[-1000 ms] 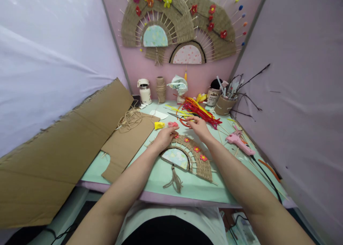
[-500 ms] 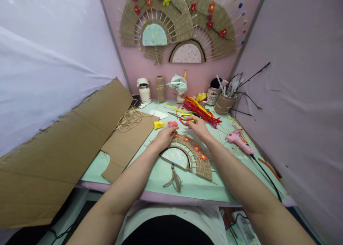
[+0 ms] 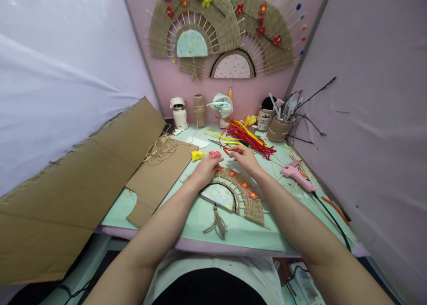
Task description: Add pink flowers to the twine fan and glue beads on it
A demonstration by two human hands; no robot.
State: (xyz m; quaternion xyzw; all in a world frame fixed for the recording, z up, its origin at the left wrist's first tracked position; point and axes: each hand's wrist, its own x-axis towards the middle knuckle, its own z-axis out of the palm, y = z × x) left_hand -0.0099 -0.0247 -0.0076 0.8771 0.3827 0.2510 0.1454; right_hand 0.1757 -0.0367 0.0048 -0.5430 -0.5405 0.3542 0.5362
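A small woven twine fan (image 3: 254,207) lies on the table, with red flowers (image 3: 244,185) along its arc, a pale patterned half-circle (image 3: 218,195) in the middle and a twine tassel (image 3: 217,222) below. My left hand (image 3: 206,170) rests at the fan's upper edge, fingers curled together beside a partly covered flower; what they hold, if anything, is hidden. Just right of the orange-handled scissors (image 3: 218,142), my right hand (image 3: 245,158) hovers with fingers loosely apart. A pink piece (image 3: 215,154) and a yellow piece (image 3: 198,155) lie beyond my left hand.
Red and yellow pipe cleaners (image 3: 251,138) are heaped behind my right hand. On the right lies a pink glue gun (image 3: 299,177) with a black cord. Cardboard (image 3: 163,176) and loose twine (image 3: 162,148) are at left. Jars, a twine spool (image 3: 199,111) and a twig holder (image 3: 280,129) line the back.
My right hand has shifted slightly down and back from the scissors' handles. The scissors, the fan and my left hand look almost unmoved.
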